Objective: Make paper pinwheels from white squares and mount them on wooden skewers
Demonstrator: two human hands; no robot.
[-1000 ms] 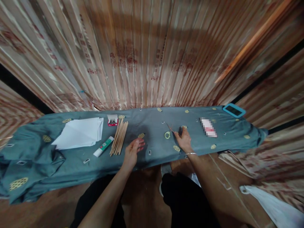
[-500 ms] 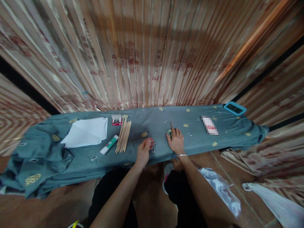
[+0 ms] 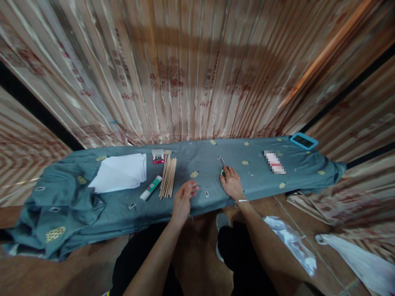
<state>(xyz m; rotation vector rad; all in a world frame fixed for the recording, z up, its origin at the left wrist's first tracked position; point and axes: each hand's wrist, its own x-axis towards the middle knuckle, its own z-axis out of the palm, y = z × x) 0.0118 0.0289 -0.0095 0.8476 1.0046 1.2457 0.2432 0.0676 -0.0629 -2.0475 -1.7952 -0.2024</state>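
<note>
Between left hand (image 3: 182, 200) and right hand (image 3: 233, 185), room reaches the cloth edge (image 3: 210, 207).

I sit in a small, makeshift enclosure, closed in by pleated, red-printed curtains (image 3: 191, 82) between dark poles (image 3: 37, 109); whether a home or a workshop lies beyond, I cannot tell; paper (image 3: 120, 172), a glue stick (image 3: 151, 188), wooden sticks (image 3: 168, 177) and scissors (image 3: 223, 161) on my cloth-covered table (image 3: 203, 152) make it look like a craft corner, above a brown floor (image 3: 197, 263).
</note>
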